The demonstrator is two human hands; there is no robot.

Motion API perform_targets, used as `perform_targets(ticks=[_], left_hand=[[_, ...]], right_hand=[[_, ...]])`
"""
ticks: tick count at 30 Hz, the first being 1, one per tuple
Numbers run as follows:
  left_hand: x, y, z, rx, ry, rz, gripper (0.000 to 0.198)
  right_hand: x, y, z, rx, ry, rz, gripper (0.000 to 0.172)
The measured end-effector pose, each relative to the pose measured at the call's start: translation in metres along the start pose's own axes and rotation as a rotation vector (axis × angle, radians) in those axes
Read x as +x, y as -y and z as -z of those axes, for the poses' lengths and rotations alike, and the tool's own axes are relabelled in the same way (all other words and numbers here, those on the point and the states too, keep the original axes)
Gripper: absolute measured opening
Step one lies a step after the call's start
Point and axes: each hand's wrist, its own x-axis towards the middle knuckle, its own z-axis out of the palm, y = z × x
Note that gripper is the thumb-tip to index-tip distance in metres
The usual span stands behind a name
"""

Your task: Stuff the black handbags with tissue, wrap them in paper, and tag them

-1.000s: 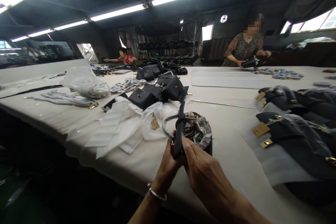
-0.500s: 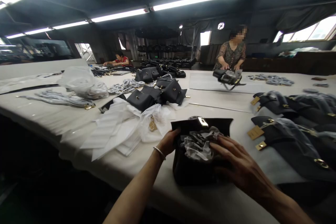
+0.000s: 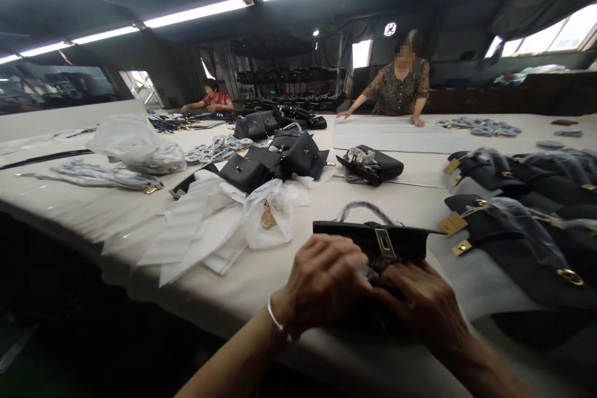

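A black handbag point(image 3: 373, 239) with a gold clasp and a wrapped handle lies on the white table point(image 3: 69, 211) right in front of me. My left hand point(image 3: 321, 280), with a bangle on the wrist, is curled over the bag's near left side, under its flap. My right hand point(image 3: 420, 305) is pressed on the bag's near right side, fingers bent against it. The bag's body is mostly hidden behind both hands.
White wrapping sheets and plastic point(image 3: 214, 224) lie to the left. Black bags point(image 3: 275, 158) are piled mid-table, one stuffed bag point(image 3: 370, 165) lies alone, and wrapped tagged bags point(image 3: 522, 224) sit at the right. One person point(image 3: 396, 84) leans on the far side; another point(image 3: 212, 99) works far back.
The bag's flap has come down over the paper stuffing, and both my hands moved onto its near side. The far person has put a bag down mid-table and now leans on the table.
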Motion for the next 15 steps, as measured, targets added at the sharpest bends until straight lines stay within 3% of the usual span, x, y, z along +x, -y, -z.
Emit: perform_targets(ticks=[2,4,7,10,12,15], left_hand=[[-0.009,-0.019,-0.011,0.099,0.148,-0.097,0.037],[-0.017,-0.024,-0.023,0.202,0.183,-0.075,0.045],[-0.024,-0.018,-0.035,0.246,0.147,-0.114,0.049],[-0.025,-0.010,-0.040,0.243,0.074,-0.146,0.048],[-0.023,-0.005,-0.042,0.239,0.072,-0.142,0.048],[-0.020,0.000,-0.046,0.212,0.086,-0.113,0.051]], right_hand=[[-0.006,0.004,0.005,0.036,-0.023,0.033,0.031],[-0.010,0.007,0.011,0.041,-0.005,0.046,0.026],[-0.011,0.007,0.022,0.005,-0.010,0.083,0.022],[-0.005,0.004,0.029,-0.013,0.073,0.139,0.028],[-0.002,0.001,0.030,-0.024,0.150,0.115,0.025],[-0.001,-0.007,0.025,-0.047,0.146,0.063,0.030]])
